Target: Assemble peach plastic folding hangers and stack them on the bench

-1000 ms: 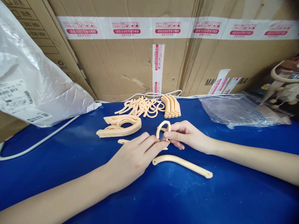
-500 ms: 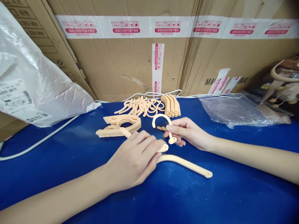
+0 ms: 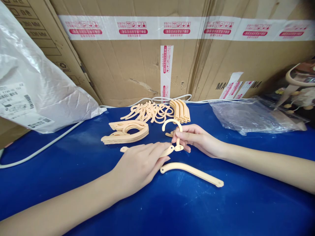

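My left hand [image 3: 145, 164] is closed round a cream plastic hanger arm [image 3: 168, 151], its two ends showing on either side of the fingers. Between the thumb and fingers of my right hand [image 3: 190, 136] is a cream hanger hook [image 3: 180, 132], curve upward, its flat round base close to the holed end of that arm. Whether the two parts touch, I cannot tell. Another small cream piece [image 3: 169, 134] shows partly behind the right fingers. A loose curved hanger arm [image 3: 192, 171] lies on the blue table in front of my hands.
Stacked folded hangers [image 3: 125, 132] lie left of centre. Behind are a heap of loose hooks [image 3: 150, 111] and a row of curved arms [image 3: 180, 111]. A white bag [image 3: 44, 82] and cable [image 3: 49, 154] lie left, clear plastic [image 3: 256, 114] right. Cardboard boxes [image 3: 123, 65] wall the back.
My left hand has turned and levelled the hanger arm, bringing its holed end to the hook's base. The hook has shifted slightly, and the loose arm's near end is now uncovered.
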Motion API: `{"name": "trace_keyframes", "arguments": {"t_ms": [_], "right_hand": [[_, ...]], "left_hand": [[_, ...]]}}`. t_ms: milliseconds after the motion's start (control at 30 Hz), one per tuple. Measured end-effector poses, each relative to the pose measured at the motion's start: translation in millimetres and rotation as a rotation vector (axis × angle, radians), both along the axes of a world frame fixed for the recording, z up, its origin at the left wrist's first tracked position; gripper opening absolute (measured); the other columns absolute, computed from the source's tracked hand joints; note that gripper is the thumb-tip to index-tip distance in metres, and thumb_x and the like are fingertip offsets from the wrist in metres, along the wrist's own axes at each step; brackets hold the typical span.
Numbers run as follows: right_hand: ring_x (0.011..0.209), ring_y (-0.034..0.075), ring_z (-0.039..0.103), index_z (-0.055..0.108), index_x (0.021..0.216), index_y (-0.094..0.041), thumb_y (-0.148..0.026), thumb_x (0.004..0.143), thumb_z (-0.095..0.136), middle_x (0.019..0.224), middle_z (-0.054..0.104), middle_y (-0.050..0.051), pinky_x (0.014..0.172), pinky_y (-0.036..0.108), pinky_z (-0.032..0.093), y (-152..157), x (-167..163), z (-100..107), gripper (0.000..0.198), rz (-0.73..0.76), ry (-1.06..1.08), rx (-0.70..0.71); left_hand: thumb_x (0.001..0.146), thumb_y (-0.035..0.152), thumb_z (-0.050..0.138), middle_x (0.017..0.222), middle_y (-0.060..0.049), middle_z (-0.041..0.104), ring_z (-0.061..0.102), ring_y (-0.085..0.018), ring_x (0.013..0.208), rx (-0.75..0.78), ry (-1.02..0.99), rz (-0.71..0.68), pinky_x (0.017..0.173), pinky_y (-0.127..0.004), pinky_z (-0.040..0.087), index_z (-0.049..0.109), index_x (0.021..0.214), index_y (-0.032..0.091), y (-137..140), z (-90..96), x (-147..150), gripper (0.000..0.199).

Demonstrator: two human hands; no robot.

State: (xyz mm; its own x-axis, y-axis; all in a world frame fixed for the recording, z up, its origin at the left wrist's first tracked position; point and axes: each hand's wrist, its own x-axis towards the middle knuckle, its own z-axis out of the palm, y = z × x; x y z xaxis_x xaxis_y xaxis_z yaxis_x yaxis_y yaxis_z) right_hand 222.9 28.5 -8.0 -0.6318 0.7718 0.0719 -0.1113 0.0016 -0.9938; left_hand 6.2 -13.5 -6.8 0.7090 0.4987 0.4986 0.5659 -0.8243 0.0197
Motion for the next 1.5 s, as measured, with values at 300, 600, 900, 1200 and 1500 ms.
{"name": "trace_keyframes", "arguments": {"t_ms": [300,600,900,1200,1500], "right_hand": [[0.048,0.004,0.043,0.052,0.091,-0.017,-0.025,0.088,0.056,0.065,0.054,-0.004,0.046,0.015,0.036,-2,-2,1,0.009,-0.015,0.025,0.009],[0.045,0.004,0.042,0.044,0.091,-0.019,-0.025,0.087,0.057,0.063,0.052,-0.006,0.044,0.016,0.035,-2,-4,1,0.015,-0.046,0.019,-0.006],[0.045,0.004,0.041,0.046,0.092,-0.019,-0.029,0.086,0.059,0.062,0.050,-0.007,0.044,0.015,0.036,0,-2,2,0.017,-0.012,0.006,0.010],[0.048,0.004,0.046,0.048,0.091,-0.019,-0.029,0.087,0.059,0.067,0.052,-0.005,0.046,0.015,0.039,0,-2,1,0.015,0.019,0.015,0.016],[0.050,0.005,0.050,0.050,0.092,-0.017,-0.032,0.084,0.062,0.068,0.054,-0.004,0.046,0.017,0.043,2,-1,-4,0.020,0.015,-0.016,0.030]], "left_hand": [[0.098,0.025,0.031,0.096,-0.007,0.063,0.055,-0.022,0.081,0.013,0.127,-0.038,0.069,-0.036,0.048,0.051,0.110,0.011,-1,8.6,2,0.027],[0.096,0.018,0.034,0.100,-0.009,0.063,0.052,-0.022,0.082,0.032,0.134,-0.092,0.071,-0.036,0.049,0.049,0.118,0.007,0,7.5,3,0.028],[0.097,0.020,0.037,0.085,-0.004,0.063,0.056,-0.017,0.073,-0.005,0.036,-0.087,0.063,-0.029,0.046,0.050,0.117,0.011,1,5.1,2,0.025],[0.096,0.019,0.040,0.088,-0.004,0.065,0.060,-0.017,0.073,0.034,-0.007,-0.098,0.064,-0.029,0.047,0.045,0.120,0.013,-2,3.9,0,0.025],[0.097,0.021,0.039,0.094,-0.004,0.066,0.060,-0.016,0.075,-0.015,-0.024,-0.100,0.065,-0.028,0.047,0.045,0.121,0.015,-2,3.0,-1,0.025]]}}
